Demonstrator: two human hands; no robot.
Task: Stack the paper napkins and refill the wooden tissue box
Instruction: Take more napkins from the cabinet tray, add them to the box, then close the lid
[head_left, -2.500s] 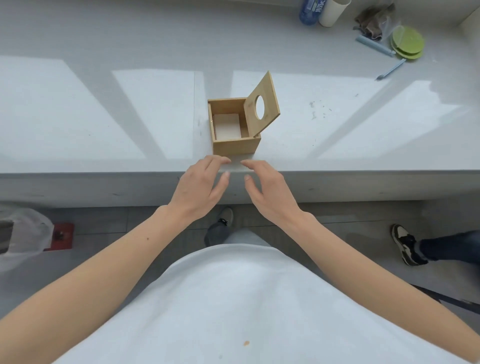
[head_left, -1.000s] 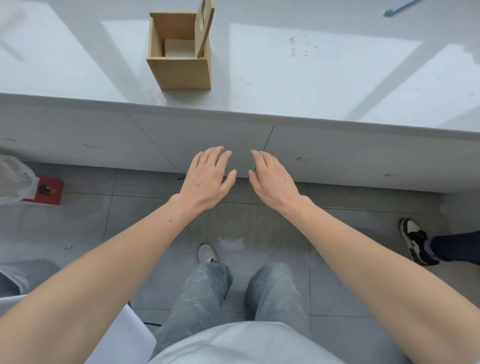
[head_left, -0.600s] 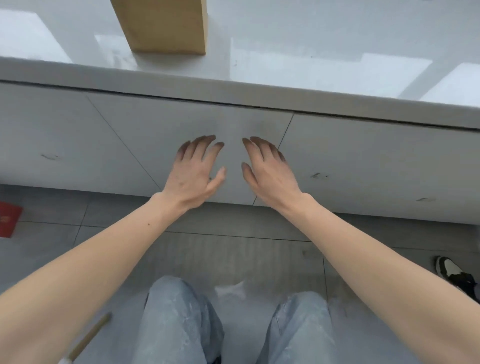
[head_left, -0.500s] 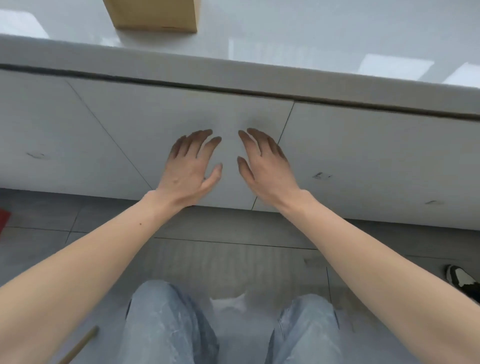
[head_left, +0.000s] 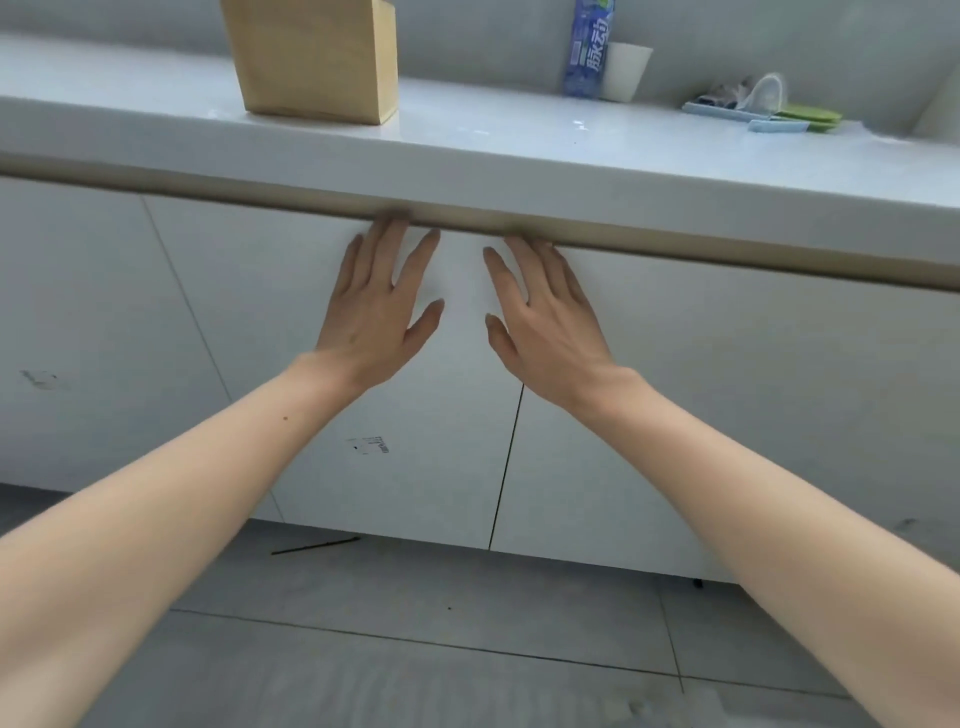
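Fingers (head_left: 387, 244) of both hands splayed flat on smooth white cabinet door (head_left: 363, 364)

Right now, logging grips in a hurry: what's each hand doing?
Left hand: open, empty, fingertips at the cabinet door's top.
Right hand: the same.

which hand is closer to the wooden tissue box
Left. The left hand reaches the cabinet front just below the wooden tissue box; the right hand lies further to the right.
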